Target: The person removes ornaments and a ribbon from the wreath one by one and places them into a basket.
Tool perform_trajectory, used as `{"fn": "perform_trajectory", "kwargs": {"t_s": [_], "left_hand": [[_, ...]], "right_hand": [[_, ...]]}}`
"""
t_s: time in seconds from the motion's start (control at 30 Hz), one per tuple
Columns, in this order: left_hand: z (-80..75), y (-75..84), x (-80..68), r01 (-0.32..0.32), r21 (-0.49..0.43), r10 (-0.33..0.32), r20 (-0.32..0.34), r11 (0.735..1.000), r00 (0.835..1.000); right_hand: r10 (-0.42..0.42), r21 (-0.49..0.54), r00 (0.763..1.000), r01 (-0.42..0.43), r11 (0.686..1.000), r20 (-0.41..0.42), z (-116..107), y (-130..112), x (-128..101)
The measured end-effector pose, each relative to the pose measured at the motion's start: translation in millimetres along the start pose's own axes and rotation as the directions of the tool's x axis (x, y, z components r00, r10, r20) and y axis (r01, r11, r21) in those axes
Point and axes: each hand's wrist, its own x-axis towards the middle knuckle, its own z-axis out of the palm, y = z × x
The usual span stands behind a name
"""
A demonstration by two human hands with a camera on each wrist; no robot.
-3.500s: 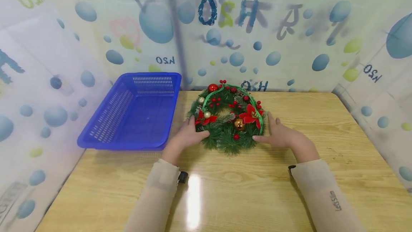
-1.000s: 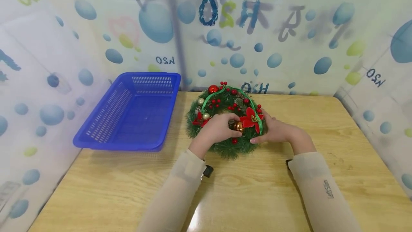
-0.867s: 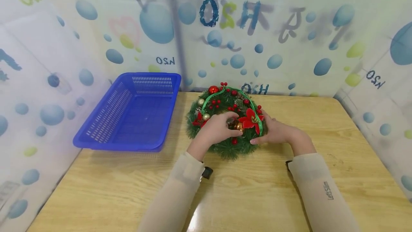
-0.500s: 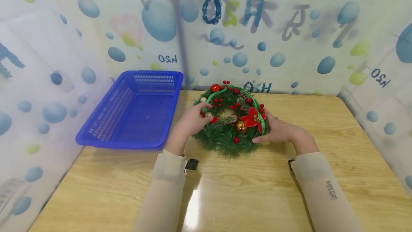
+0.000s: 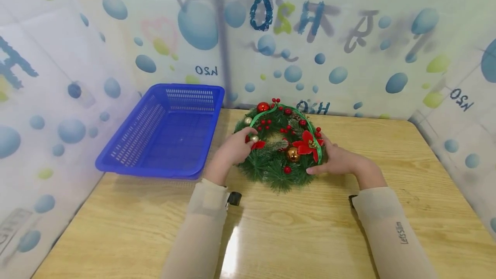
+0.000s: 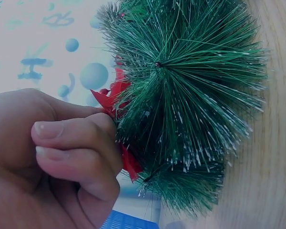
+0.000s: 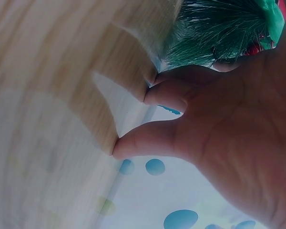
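A green Christmas wreath [image 5: 279,175] lies on the table, trimmed with baubles, red berries, pine cones and a green ribbon. At its left side my left hand [image 5: 236,146] pinches an artificial poinsettia [image 6: 113,95] between thumb and forefinger, its other fingers curled in. A pale gold bauble [image 5: 254,138] shows right at those fingertips. My right hand [image 5: 341,160] braces the wreath's right side, thumb in front. In the right wrist view several of its spread fingers [image 7: 150,138] rest their tips on the wood. Near it sit a second poinsettia [image 5: 308,144] and a copper bauble [image 5: 293,154].
A blue plastic basket [image 5: 145,171] with slotted sides stands left of the wreath, tilted somewhat in view. Behind the wooden table [image 5: 290,231] hangs a whitish sheet [image 5: 341,25] printed with blue and green drops. Black wrist straps [image 5: 234,198] show at the cuffs.
My left hand moved from the wreath's left edge to the copper bauble in the middle, then back left to the poinsettia there. My right hand stays at the right side.
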Motion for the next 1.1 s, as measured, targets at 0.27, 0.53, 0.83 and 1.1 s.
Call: {"fn": "perform_trajectory", "kwargs": {"t_s": [0.27,0.53,0.83,1.1], "left_hand": [[-0.2,0.6,0.3,0.006,-0.009,-0.006,-0.009,1.0,1.0],[-3.0,3.0,-3.4,-0.032,-0.038,0.03,-0.05,0.999,0.998],[-13.4,17.7,-20.7,-0.086,-0.072,0.081,-0.067,0.994,0.994],[-15.7,19.8,-27.4,-0.139,-0.022,0.136,-0.121,0.99,0.983]], "right_hand": [[0.001,-0.012,1.0,-0.001,1.0,-0.002,0,0,-1],[-0.004,-0.024,1.0,0.004,1.0,-0.003,0,-1,-1],[-0.001,-0.007,1.0,0.001,1.0,0.002,-1,-3,-3],[0.015,-0.003,1.0,-0.015,1.0,0.017,-1,-1,-2]]}}
